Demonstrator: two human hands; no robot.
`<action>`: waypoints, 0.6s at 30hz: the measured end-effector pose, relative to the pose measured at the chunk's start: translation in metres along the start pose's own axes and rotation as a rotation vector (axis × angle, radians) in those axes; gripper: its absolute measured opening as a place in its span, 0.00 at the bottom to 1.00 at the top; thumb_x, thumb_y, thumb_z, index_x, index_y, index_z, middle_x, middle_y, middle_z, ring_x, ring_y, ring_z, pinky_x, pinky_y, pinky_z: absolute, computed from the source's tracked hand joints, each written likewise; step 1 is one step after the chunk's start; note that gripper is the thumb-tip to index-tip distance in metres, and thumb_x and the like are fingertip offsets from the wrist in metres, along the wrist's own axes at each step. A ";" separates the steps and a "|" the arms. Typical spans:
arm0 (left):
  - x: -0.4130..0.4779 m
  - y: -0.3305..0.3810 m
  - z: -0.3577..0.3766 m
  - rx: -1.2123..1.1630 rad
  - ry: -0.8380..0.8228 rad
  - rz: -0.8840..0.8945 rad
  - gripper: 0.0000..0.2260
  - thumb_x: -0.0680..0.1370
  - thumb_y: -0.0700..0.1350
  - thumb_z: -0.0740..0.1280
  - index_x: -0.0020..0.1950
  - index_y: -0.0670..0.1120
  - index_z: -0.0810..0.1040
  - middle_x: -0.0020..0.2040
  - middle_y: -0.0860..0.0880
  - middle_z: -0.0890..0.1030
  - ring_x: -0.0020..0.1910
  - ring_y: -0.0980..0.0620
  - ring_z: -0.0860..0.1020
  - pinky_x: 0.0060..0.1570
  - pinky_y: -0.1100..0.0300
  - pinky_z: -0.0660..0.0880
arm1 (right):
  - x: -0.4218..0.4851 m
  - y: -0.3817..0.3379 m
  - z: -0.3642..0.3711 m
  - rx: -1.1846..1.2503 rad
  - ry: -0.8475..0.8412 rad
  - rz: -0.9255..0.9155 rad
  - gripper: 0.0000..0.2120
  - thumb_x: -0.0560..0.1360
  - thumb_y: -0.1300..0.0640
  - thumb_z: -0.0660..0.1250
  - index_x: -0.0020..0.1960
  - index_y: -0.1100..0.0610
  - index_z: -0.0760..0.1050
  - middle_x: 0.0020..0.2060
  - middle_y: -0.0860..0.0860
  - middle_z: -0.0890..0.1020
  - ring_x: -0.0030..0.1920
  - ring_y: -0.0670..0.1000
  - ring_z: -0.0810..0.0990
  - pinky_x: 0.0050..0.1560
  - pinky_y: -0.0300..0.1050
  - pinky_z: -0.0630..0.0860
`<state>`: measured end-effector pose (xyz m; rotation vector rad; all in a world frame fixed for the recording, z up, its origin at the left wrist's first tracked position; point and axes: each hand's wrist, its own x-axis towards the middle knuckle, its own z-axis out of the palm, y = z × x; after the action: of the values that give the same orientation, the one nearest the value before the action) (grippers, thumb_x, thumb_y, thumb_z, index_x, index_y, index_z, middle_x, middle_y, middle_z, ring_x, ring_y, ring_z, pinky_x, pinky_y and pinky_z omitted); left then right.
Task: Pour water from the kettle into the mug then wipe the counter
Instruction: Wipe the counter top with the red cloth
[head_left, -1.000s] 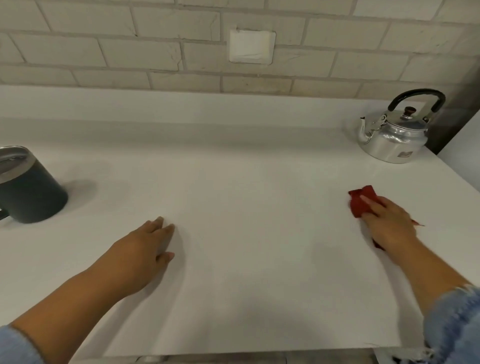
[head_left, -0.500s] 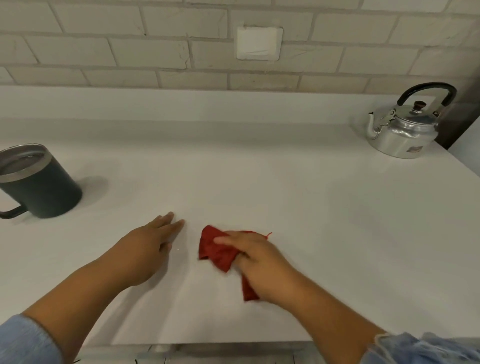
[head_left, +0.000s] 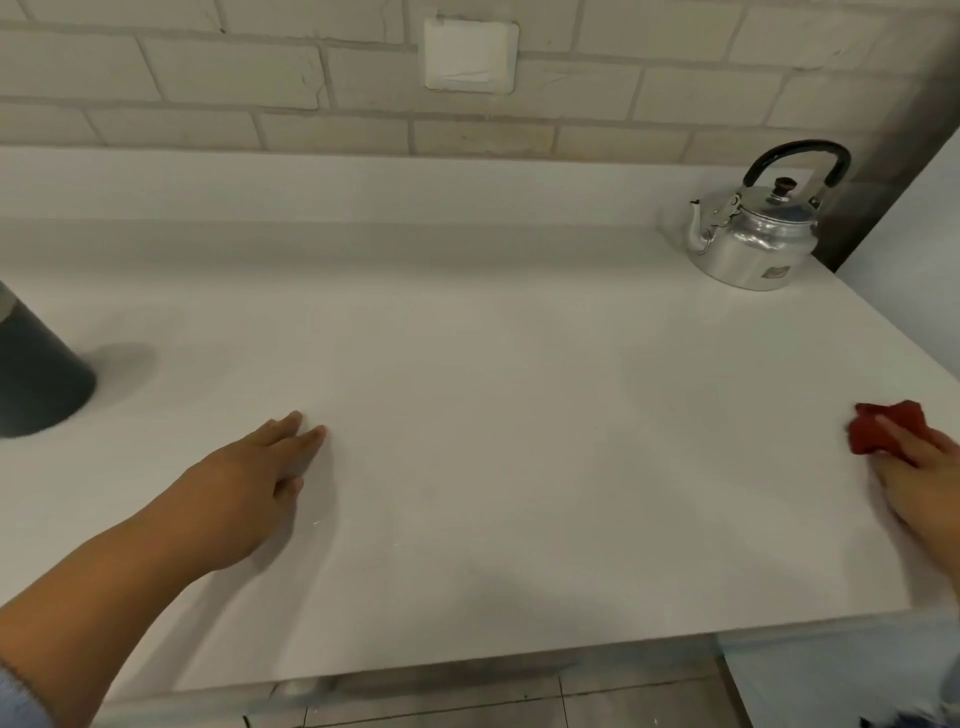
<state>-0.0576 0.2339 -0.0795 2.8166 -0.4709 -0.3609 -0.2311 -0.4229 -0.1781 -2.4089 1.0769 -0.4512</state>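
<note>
A silver kettle (head_left: 756, 236) with a black handle stands upright at the back right of the white counter (head_left: 467, 364). The dark grey mug (head_left: 36, 374) sits at the far left, cut off by the frame edge. My left hand (head_left: 249, 478) rests flat on the counter, fingers straight. My right hand (head_left: 914, 478) presses a crumpled red cloth (head_left: 878, 428) onto the counter at the far right, fingers laid over it; part of the cloth is hidden under the hand.
A brick wall with a white switch plate (head_left: 470, 54) backs the counter. The counter's front edge (head_left: 467, 665) runs below my arms, with tiled floor under it. A white surface (head_left: 914, 234) borders the counter on the right.
My right hand swept the red cloth from the counter's middle, near my left hand, back out to the far right. The left hand stayed put. The view shifted right, cutting off the mug.
</note>
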 end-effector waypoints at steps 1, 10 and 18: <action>0.001 0.001 0.000 0.003 0.004 -0.003 0.24 0.80 0.45 0.56 0.75 0.57 0.56 0.77 0.57 0.51 0.76 0.55 0.52 0.72 0.60 0.55 | -0.030 -0.040 0.000 -0.109 -0.004 -0.009 0.20 0.71 0.43 0.62 0.63 0.33 0.71 0.66 0.42 0.73 0.66 0.56 0.72 0.62 0.30 0.58; 0.017 0.013 0.008 -0.005 0.055 -0.051 0.20 0.78 0.44 0.61 0.70 0.48 0.68 0.73 0.48 0.67 0.71 0.45 0.66 0.67 0.52 0.64 | -0.219 -0.237 0.031 -0.005 -0.313 -0.382 0.22 0.77 0.60 0.63 0.67 0.43 0.71 0.65 0.42 0.69 0.63 0.46 0.67 0.62 0.30 0.62; 0.035 0.003 0.027 0.001 0.104 -0.045 0.21 0.74 0.42 0.67 0.67 0.49 0.73 0.68 0.46 0.72 0.66 0.42 0.72 0.62 0.46 0.70 | -0.103 -0.189 -0.052 0.515 -0.014 0.148 0.10 0.77 0.53 0.63 0.53 0.41 0.78 0.45 0.46 0.81 0.43 0.49 0.78 0.40 0.46 0.75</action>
<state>-0.0343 0.2135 -0.1111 2.8335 -0.3867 -0.2215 -0.2056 -0.2477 -0.0453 -1.8676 0.9803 -0.5778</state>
